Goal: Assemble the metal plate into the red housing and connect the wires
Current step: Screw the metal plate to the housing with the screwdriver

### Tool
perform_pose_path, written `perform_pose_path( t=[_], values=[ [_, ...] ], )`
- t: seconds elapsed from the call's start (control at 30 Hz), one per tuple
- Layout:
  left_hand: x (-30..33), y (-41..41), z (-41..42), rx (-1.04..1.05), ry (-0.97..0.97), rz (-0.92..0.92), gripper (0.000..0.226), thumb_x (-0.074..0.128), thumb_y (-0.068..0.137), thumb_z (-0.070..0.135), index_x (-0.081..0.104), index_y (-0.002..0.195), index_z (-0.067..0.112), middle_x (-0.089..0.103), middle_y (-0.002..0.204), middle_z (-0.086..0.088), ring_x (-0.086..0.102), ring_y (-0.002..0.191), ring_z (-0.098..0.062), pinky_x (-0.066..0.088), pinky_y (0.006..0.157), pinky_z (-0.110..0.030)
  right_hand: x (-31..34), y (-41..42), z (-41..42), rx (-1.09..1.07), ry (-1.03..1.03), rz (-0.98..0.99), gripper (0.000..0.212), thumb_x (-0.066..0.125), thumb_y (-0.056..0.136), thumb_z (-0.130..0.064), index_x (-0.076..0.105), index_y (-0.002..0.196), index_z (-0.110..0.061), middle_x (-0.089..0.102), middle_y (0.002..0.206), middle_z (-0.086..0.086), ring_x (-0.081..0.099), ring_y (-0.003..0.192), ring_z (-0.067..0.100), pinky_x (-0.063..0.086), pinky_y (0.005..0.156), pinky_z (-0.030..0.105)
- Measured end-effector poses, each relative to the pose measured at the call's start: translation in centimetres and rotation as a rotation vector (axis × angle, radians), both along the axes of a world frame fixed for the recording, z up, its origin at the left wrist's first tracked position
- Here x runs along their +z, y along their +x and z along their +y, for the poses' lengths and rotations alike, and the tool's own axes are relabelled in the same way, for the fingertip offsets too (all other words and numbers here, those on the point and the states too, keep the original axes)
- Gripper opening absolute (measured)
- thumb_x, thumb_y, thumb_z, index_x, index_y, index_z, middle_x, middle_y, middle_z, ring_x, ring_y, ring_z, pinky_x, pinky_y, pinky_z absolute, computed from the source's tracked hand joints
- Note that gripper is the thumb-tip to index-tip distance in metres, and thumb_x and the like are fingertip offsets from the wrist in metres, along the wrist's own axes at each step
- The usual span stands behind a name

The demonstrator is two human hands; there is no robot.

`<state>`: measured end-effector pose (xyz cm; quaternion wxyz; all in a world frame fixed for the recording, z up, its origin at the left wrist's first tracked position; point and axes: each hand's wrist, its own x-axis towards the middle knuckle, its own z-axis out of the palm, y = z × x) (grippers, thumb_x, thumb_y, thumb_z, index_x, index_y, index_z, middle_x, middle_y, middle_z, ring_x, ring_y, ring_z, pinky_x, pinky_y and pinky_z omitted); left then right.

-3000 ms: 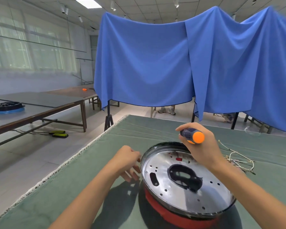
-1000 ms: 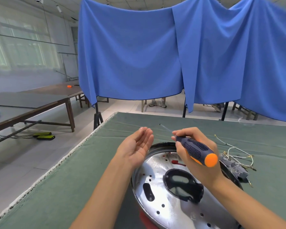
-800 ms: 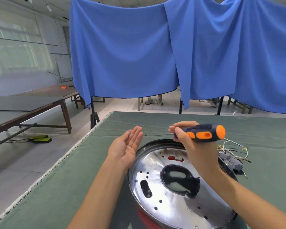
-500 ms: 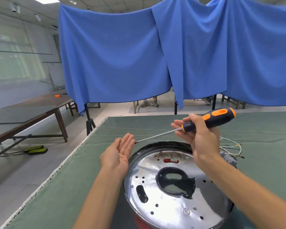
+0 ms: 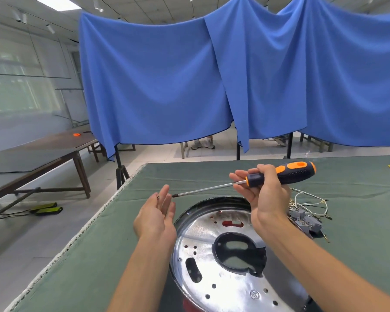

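The round, shiny metal plate (image 5: 223, 266), pierced by a large irregular central opening and several small holes, sits inside the red housing (image 5: 190, 304) at the near centre of the counter (image 5: 99, 255), which is covered with a green cloth. Only a small red part of the housing shows below the plate's near left rim; a dark rim surrounds the plate on its far side.

A bundle of white and yellow wires with grey connector blocks (image 5: 306, 212) lies on the counter just right of the plate, at its far right edge.

The right hand (image 5: 266, 194) is raised above the far part of the plate. Its grip is grasping the orange and dark blue screwdriver (image 5: 279, 173) by the handle, fingers curled round it. The thin metal shaft points left and slightly downward; its dark tip lies just beside the fingertips of the left hand (image 5: 155, 218).

The left hand is held palm up, left of the plate's far rim, its grip released with fingers straight. A small dark object, possibly a screw (image 5: 158, 196), rests on its fingers; it is too small to identify with certainty.

Far behind the counter hangs a blue curtain (image 5: 189, 86). Brown tables (image 5: 43, 152) stand at the far left.
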<state>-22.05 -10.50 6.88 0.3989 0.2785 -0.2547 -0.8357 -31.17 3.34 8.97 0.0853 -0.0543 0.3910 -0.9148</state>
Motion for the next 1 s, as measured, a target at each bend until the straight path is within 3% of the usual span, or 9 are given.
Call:
perform_pose_path(
  t=[0.3, 0.43, 1.0],
  values=[
    [0.1, 0.2, 0.9, -0.066, 0.021, 0.085, 0.014, 0.038, 0.102, 0.004, 0.048, 0.109, -0.003, 0.068, 0.093, -0.023, 0.07, 0.079, -0.028, 0.056, 0.066, -0.036, -0.6, -0.3, 0.3, 0.058, -0.023, -0.075, 0.016, 0.056, 0.088, -0.017, 0.056, 0.078, -0.004, 0.073, 0.072, 0.015, 0.073, 0.07, 0.029, 0.054, 0.045, 0.023],
    [0.1, 0.3, 1.1, -0.057, -0.061, 0.059, 0.014, 0.04, 0.101, 0.006, 0.051, 0.099, -0.002, 0.07, 0.088, -0.022, 0.073, 0.071, -0.026, 0.061, 0.063, -0.033, -0.6, -0.3, 0.6, 0.063, -0.023, -0.059, 0.018, 0.056, 0.089, -0.019, 0.057, 0.078, -0.005, 0.073, 0.073, 0.015, 0.073, 0.071, 0.028, 0.054, 0.045, 0.022],
    [-0.3, 0.2, 2.1, -0.001, -0.238, 0.014, 0.012, 0.045, 0.099, 0.007, 0.053, 0.092, 0.001, 0.074, 0.079, -0.014, 0.073, 0.072, -0.022, 0.059, 0.056, -0.027, -0.5, -0.1, 0.8, 0.009, -0.024, -0.005, 0.023, 0.057, 0.09, -0.02, 0.056, 0.07, -0.007, 0.073, 0.07, 0.013, 0.073, 0.071, 0.028, 0.054, 0.045, 0.022]
  ],
)
